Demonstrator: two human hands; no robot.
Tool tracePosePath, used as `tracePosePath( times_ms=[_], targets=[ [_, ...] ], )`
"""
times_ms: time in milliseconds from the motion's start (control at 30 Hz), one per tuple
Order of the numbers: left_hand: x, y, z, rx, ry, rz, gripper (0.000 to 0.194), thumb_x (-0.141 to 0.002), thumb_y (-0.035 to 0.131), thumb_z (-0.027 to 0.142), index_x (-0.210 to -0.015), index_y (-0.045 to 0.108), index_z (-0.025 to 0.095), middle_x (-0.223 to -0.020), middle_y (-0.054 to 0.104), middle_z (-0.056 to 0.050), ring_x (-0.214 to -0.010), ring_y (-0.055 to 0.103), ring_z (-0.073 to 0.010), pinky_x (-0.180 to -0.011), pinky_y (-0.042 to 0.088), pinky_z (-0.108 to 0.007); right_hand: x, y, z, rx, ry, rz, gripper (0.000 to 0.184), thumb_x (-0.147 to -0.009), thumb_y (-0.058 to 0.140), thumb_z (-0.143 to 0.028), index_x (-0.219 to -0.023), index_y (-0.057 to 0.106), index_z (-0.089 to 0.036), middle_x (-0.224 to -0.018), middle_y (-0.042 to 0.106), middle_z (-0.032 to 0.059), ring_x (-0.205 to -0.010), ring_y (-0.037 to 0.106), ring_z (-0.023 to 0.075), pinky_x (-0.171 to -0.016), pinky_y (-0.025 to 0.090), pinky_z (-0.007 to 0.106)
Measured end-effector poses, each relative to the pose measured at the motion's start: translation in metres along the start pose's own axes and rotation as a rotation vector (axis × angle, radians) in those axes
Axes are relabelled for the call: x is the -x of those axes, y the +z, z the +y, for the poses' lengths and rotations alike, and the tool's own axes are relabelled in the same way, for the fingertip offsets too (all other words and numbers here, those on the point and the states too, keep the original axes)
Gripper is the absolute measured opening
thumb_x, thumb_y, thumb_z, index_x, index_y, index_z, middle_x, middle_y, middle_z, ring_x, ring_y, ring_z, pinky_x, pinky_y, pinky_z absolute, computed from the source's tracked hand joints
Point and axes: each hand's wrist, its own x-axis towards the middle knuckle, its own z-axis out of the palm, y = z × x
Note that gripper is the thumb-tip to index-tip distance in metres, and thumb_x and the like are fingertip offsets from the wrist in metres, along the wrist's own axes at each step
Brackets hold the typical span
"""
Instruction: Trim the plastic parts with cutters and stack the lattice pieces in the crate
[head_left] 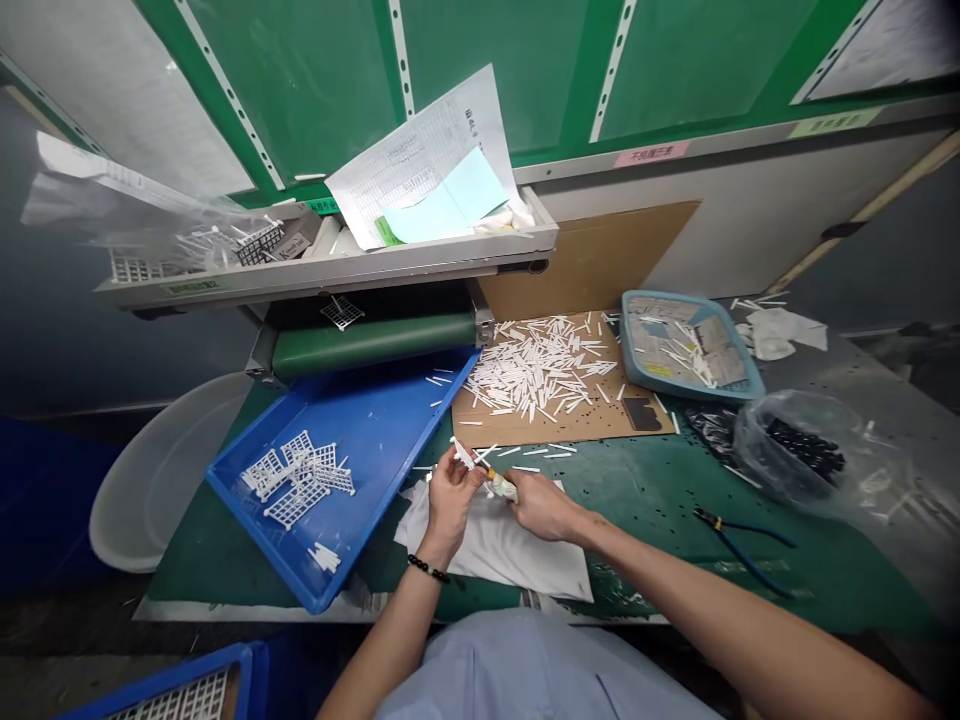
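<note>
Pinched in the fingertips of my left hand (449, 505) is a small white plastic part (461, 453), tilted upward. My right hand (551, 507) is closed round a small hand tool with a pale, wrapped-looking handle (505, 487) and a yellow band. Its tip meets or nearly meets the white part; the working end is too small to make out. A white cloth (517, 560) lies under both hands. Just beyond them, a cardboard sheet (487, 430) carries a heap of short white plastic sticks (536, 365), with several loose ones on the green mat.
At left, a blue tray (375, 510) holds white lattice pieces (300, 475) under a green conveyor roller (375, 343). A light blue basket (739, 385), a plastic bag of black pieces (795, 450) and blue-handled pliers (739, 550) lie to the right. A shelf (360, 262) overhangs the back.
</note>
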Motion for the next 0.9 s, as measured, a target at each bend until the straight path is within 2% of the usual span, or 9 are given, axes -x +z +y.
tracePosePath(
  times_ms=[100, 200, 300, 367, 467, 600, 700, 800, 900],
  targets=[
    [-0.004, -0.005, -0.027, 0.039, 0.002, 0.069, 0.040, -0.070, 0.077, 0.038, -0.100, 0.062, 0.016, -0.104, 0.066, -0.009, -0.098, 0.061, -0.0194, -0.089, 0.045, -0.028, -0.013, 0.004, 0.007, 0.032, 0.035, -0.039, 0.021, -0.077, 0.051, -0.022, -0.094, 0.062, -0.016, -0.089, 0.070, 0.0154, -0.083, 0.065, 0.0293, -0.065, 0.037, 0.031],
    [-0.007, -0.011, -0.038, 0.086, -0.028, 0.121, 0.037, -0.069, 0.077, 0.040, -0.093, 0.062, 0.016, -0.098, 0.067, -0.008, -0.096, 0.062, -0.0190, -0.090, 0.044, -0.029, -0.021, 0.004, 0.006, 0.063, 0.065, -0.022, 0.024, -0.079, 0.052, -0.025, -0.098, 0.063, -0.015, -0.091, 0.070, 0.0182, -0.085, 0.065, 0.0315, -0.068, 0.038, 0.033],
    [-0.006, -0.017, -0.030, 0.212, -0.092, 0.118, 0.035, -0.069, 0.077, 0.038, -0.092, 0.063, 0.016, -0.100, 0.068, -0.009, -0.098, 0.063, -0.0197, -0.092, 0.044, -0.032, -0.022, -0.005, 0.000, 0.086, 0.064, 0.035, 0.027, -0.084, 0.049, -0.032, -0.102, 0.060, -0.015, -0.094, 0.069, 0.0176, -0.089, 0.064, 0.0318, -0.071, 0.038, 0.034],
    [-0.002, -0.022, -0.020, 0.286, -0.154, 0.060, 0.035, -0.069, 0.077, 0.034, -0.095, 0.064, 0.015, -0.105, 0.068, -0.011, -0.100, 0.064, -0.0215, -0.093, 0.044, -0.035, -0.017, -0.013, -0.002, 0.096, 0.056, 0.074, 0.028, -0.087, 0.047, -0.035, -0.104, 0.059, -0.016, -0.097, 0.069, 0.0158, -0.092, 0.063, 0.0304, -0.073, 0.037, 0.033],
    [0.006, -0.030, -0.009, 0.250, -0.224, 0.023, 0.038, -0.066, 0.079, 0.029, -0.097, 0.064, 0.013, -0.104, 0.069, -0.013, -0.095, 0.066, -0.0220, -0.089, 0.047, -0.035, -0.001, -0.019, 0.002, 0.064, 0.080, 0.175, 0.028, -0.090, 0.042, -0.035, -0.109, 0.054, -0.018, -0.109, 0.065, 0.0130, -0.098, 0.060, 0.0266, -0.074, 0.036, 0.031],
    [0.016, -0.036, -0.005, 0.039, -0.258, 0.096, 0.058, -0.061, 0.083, 0.031, -0.109, 0.055, 0.015, -0.095, 0.070, -0.011, -0.080, 0.068, -0.0193, -0.079, 0.050, -0.033, 0.027, -0.010, 0.027, 0.001, 0.254, 0.320, 0.026, -0.089, 0.045, -0.031, -0.111, 0.052, -0.018, -0.109, 0.062, 0.0114, -0.100, 0.058, 0.0260, -0.073, 0.035, 0.030],
    [0.020, -0.037, -0.003, -0.201, -0.213, 0.042, 0.076, -0.062, 0.081, 0.035, -0.126, 0.042, 0.020, -0.089, 0.071, -0.009, -0.076, 0.068, -0.0219, -0.073, 0.051, -0.034, 0.047, 0.003, 0.049, 0.040, 0.441, 0.402, 0.030, -0.089, 0.047, -0.034, -0.111, 0.053, -0.013, -0.101, 0.061, 0.0151, -0.094, 0.058, 0.0287, -0.072, 0.038, 0.033],
    [0.022, -0.041, -0.002, -0.519, -0.131, -0.050, 0.071, -0.068, 0.074, 0.039, -0.128, 0.040, 0.022, -0.091, 0.070, -0.010, -0.080, 0.069, -0.0262, -0.073, 0.050, -0.036, 0.066, 0.013, 0.061, 0.048, 0.550, 0.535, 0.041, -0.087, 0.054, -0.037, -0.115, 0.054, -0.007, -0.103, 0.058, 0.0193, -0.097, 0.056, 0.0316, -0.081, 0.041, 0.039],
    [0.017, -0.047, -0.003, -0.865, -0.053, -0.099, 0.066, -0.073, 0.064, 0.045, -0.129, 0.039, 0.020, -0.101, 0.066, -0.014, -0.088, 0.067, -0.0296, -0.077, 0.051, -0.040, 0.085, 0.021, 0.064, 0.033, 0.573, 0.654, 0.052, -0.083, 0.061, -0.039, -0.126, 0.049, -0.011, -0.124, 0.050, 0.0180, -0.118, 0.046, 0.0306, -0.099, 0.036, 0.040]
  ],
)
